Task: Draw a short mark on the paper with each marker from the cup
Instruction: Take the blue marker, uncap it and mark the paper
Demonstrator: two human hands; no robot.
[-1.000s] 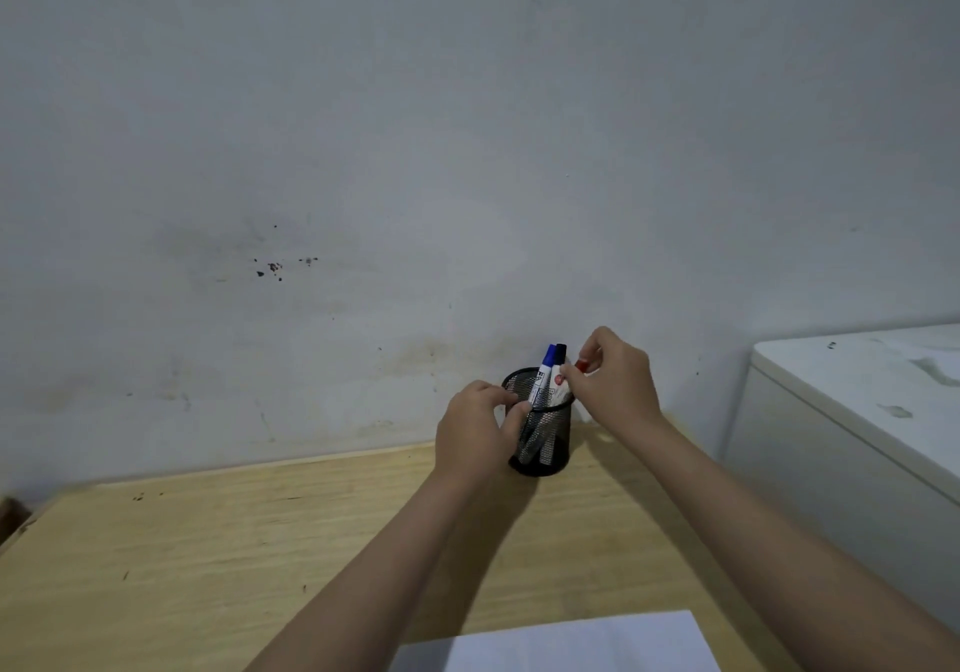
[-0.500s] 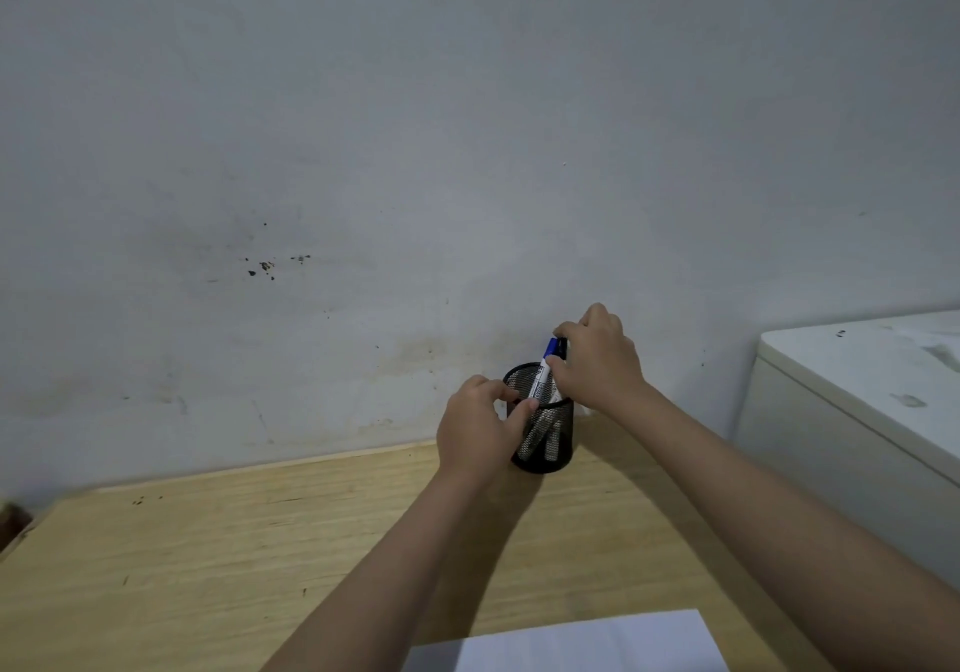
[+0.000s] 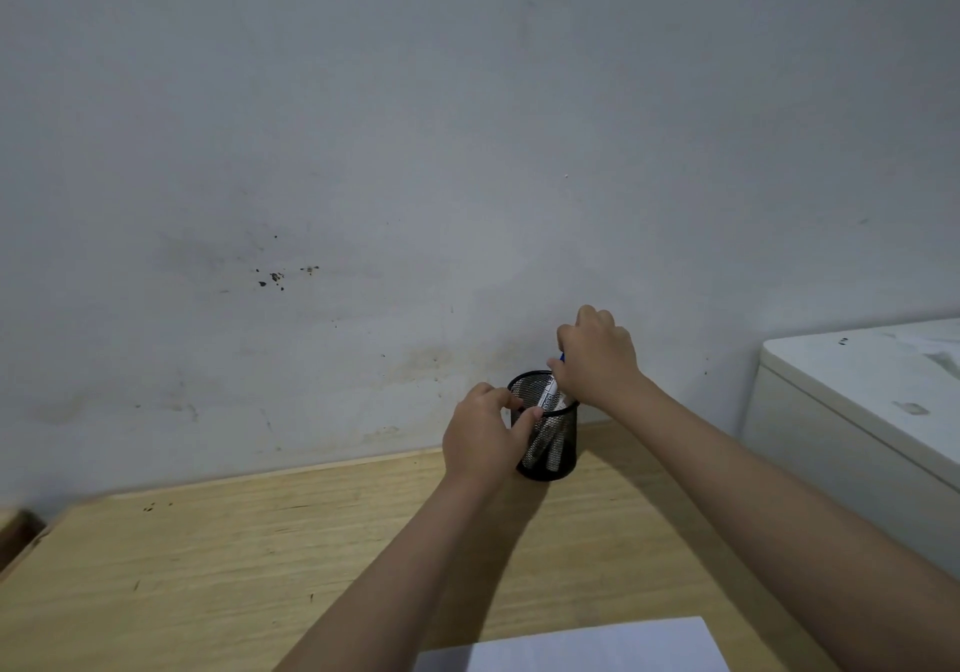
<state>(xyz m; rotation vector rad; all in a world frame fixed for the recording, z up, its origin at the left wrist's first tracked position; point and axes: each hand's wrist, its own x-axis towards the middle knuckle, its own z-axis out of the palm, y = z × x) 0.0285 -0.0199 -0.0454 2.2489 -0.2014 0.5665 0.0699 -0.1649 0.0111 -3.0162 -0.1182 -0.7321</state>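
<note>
Wooden desk [image 3: 218,557] at wall | your left hand [image 3: 485,435] pinches mesh pen cup [image 3: 550,442] rim, steadying it | right hand [image 3: 597,357] closed on blue-capped marker [image 3: 550,391], likely pulling | paper [image 3: 576,648] near you

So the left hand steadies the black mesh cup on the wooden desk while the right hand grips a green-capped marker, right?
Not quite: the head view shows the marker in the right hand has a blue cap, not green. The left hand does steady the mesh cup.

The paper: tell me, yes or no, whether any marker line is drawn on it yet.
No, the part of the paper in view at the table's near edge is blank white.
</note>
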